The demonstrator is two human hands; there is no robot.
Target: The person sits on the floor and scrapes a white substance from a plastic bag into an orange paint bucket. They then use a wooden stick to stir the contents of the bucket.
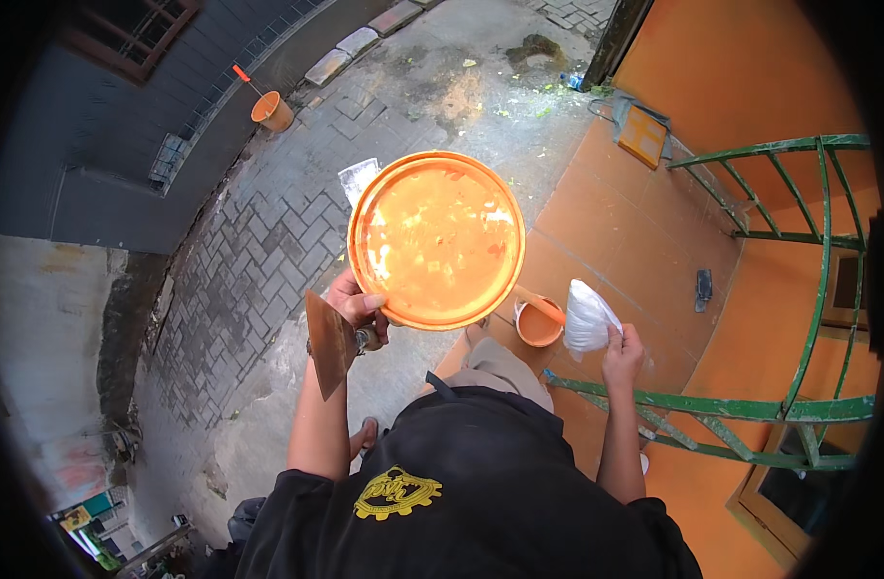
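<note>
My left hand (360, 307) is closed on the rim of a round orange bucket lid (437, 241), its thumb over the edge. The same hand holds a putty knife (329, 343), whose broad, brownish blade hangs beside the wrist. Smears and glossy wet-looking patches cover the lid. To the right, my right hand (622, 355) pinches the gathered end of a white plastic bag (588, 318); what fills it I cannot make out. Just left of the bag, an orange-rimmed bucket (538, 324) stands on the tiles with an orange tool in it.
Green metal railings (823, 410) run along my right, before an orange wall (741, 68). Another orange bucket (272, 112) stands by the dark wall at the far left. A yellow-orange panel (642, 135) lies on the tiled ledge, and a small dark object (703, 289) lies nearer.
</note>
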